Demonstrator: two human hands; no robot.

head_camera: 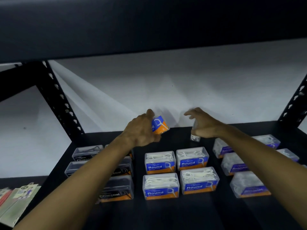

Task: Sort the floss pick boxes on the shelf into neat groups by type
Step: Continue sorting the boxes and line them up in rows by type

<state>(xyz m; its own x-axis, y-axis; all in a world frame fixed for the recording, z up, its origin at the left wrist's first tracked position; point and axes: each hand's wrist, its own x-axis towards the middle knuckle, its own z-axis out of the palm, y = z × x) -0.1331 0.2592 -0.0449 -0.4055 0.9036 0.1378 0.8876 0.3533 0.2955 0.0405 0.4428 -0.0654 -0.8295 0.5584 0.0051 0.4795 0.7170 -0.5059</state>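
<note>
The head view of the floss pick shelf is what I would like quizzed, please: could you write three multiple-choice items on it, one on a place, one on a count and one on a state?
1. Where do the Charcoal boxes stand relative to the Round boxes set down on the shelf?
A. To their left
B. To their right
C. Stacked on top of them

2. How many Round boxes stand on the shelf in the middle group?
A. Two
B. Four
C. Six

3. What is the left hand doing?
A. Resting flat on the shelf
B. Hanging idle, holding nothing
C. Holding a blue-and-orange box in the air

Answers:
1. A: the black-labelled boxes lie left of the blue-labelled group.
2. B: two rows of two.
3. C: its fingers wrap the tilted box above the shelf.
</note>
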